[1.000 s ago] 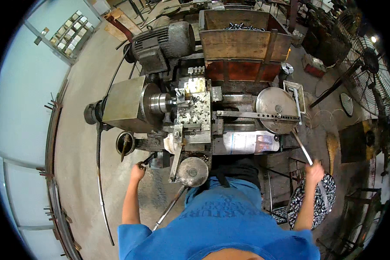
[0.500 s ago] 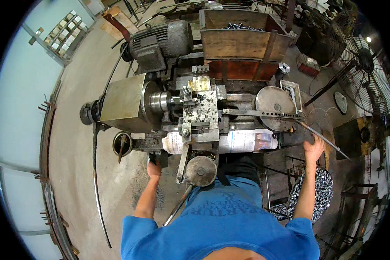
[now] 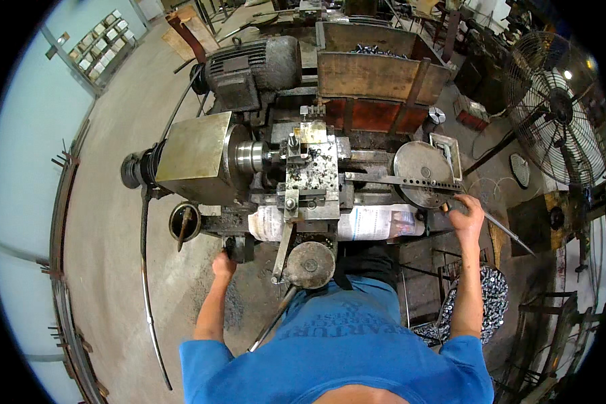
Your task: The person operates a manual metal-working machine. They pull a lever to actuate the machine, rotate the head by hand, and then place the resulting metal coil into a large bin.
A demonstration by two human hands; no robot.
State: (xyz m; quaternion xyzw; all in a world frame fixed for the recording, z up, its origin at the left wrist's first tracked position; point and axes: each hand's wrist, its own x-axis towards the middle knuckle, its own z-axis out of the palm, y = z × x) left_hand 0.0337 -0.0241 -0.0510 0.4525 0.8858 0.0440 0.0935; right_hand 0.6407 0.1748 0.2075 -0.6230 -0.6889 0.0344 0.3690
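Observation:
A lathe-like machine stands in front of me, its metal spindle chuck (image 3: 250, 156) facing a chip-covered tool slide (image 3: 311, 172). My left hand (image 3: 223, 264) is closed at a small dark block (image 3: 239, 248) on the machine's front left; what its fingers hold is hidden. On the right, my right hand (image 3: 466, 219) has its fingers curled over a long metal rod (image 3: 508, 233), beside the end of a perforated flat bar (image 3: 411, 180). That bar crosses a round metal plate (image 3: 422, 165). A second, smaller disc (image 3: 310, 265) sits close to my waist, with a lever (image 3: 273, 328) below it.
A wooden bin (image 3: 384, 74) with metal parts stands behind the machine, beside a motor (image 3: 252, 71). A pot with a stick (image 3: 184, 223) is at left. Small metal parts (image 3: 488, 306) fill a round container at right. A large fan (image 3: 559, 104) stands at far right.
My right hand has moved left and up onto the metal rod, its fingers now curled. My left hand has shifted slightly left and down beside the dark block. The view has shifted slightly.

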